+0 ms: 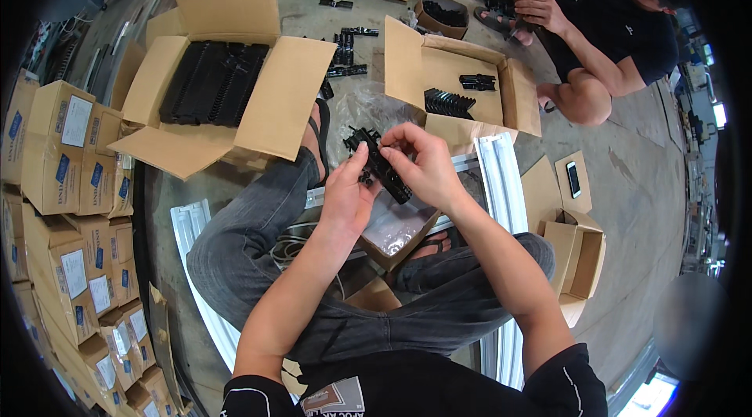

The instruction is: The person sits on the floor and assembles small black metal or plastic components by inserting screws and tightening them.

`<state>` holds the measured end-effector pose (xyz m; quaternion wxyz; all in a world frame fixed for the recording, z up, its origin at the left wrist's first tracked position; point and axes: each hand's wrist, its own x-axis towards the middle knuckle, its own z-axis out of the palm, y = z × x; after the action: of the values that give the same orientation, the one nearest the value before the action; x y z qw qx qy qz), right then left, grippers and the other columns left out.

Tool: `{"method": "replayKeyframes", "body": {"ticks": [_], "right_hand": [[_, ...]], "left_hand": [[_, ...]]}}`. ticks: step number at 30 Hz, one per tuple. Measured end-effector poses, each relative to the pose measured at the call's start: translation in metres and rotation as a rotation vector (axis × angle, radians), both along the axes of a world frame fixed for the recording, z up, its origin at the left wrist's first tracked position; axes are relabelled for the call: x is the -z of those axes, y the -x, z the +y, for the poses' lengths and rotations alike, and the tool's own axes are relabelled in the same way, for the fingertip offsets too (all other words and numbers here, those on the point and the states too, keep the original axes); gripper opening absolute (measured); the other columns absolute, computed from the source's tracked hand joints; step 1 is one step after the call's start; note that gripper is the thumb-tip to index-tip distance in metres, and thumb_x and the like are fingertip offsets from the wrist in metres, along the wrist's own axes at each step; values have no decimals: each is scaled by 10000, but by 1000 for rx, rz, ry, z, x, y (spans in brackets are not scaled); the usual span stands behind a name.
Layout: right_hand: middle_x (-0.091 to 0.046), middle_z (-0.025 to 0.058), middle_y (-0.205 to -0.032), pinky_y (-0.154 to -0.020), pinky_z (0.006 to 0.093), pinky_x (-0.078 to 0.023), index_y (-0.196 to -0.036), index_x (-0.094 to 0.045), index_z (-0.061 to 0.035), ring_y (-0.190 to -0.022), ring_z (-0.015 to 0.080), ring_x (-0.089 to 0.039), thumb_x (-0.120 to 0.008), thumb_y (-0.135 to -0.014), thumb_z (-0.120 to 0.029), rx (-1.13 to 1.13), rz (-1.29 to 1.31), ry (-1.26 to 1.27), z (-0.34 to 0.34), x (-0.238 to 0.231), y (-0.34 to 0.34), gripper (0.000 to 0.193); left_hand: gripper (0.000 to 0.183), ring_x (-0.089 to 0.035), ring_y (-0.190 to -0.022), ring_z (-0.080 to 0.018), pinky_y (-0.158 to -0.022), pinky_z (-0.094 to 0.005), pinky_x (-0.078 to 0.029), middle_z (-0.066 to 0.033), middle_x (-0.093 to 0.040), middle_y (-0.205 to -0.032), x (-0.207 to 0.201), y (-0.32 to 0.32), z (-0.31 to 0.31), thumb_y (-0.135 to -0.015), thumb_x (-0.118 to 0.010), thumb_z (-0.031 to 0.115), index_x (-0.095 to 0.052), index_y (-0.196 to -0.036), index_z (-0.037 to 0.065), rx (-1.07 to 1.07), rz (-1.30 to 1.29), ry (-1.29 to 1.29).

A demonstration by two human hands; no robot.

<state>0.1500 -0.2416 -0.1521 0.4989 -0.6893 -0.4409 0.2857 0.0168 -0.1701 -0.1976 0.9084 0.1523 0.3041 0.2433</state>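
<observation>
Between my two hands, over my lap, is a long black molded part [388,174] with a toothed far end. My left hand [349,188] grips it from the left, its thumb on the upper end. My right hand [424,163] closes on its right side with thumb and fingertips; a small piece pinched there cannot be made out. A small dark piece [366,177] shows beside my left fingers. Right below the hands stands a small carton [392,260] lined with a clear plastic bag [394,223].
An open carton [294,92] at left holds stacked black parts [213,84]. Another carton [519,96] at right holds a row of parts [450,103]. White metal profiles [501,182] flank my legs. A phone [573,179] lies on cardboard. A co-worker [619,33] sits far right, handling black parts.
</observation>
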Motion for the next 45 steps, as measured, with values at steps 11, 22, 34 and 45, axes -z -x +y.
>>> {"method": "replayKeyframes", "body": {"ticks": [11,22,34,45], "right_hand": [[-567,129,-745,-628,398,-456,-826,-524,-18,-706,322,-571,-702,-802,-44,-62,-275,-47,-5,-5,1,182],[-616,116,-783,-605,366,-495,-916,-643,-6,-722,286,-605,-724,-773,-12,-113,-599,-194,-5,6,-3,165],[-603,145,-811,-724,425,-491,-893,-613,-12,-809,353,-608,-671,-769,-12,-90,-422,-83,-5,-2,2,138],[-604,130,-785,-674,410,-498,-890,-622,-7,-758,326,-602,-713,-790,-59,-165,-605,-89,-7,5,-9,145]], "left_hand": [[204,-620,-867,-104,-763,-263,-498,-6,-649,-962,2,0,-4,-978,-626,279,-613,-1043,86,8,89,-19],[182,-529,-787,-58,-721,-248,-423,30,-615,-867,10,-2,-5,-944,-680,276,-628,-966,103,0,83,-76],[179,-599,-905,-80,-802,-263,-461,4,-668,-979,12,1,-4,-977,-629,277,-639,-1008,101,22,120,-100],[154,-593,-861,-77,-789,-273,-457,14,-662,-949,13,0,-4,-969,-643,256,-635,-999,104,20,113,-96]]}}
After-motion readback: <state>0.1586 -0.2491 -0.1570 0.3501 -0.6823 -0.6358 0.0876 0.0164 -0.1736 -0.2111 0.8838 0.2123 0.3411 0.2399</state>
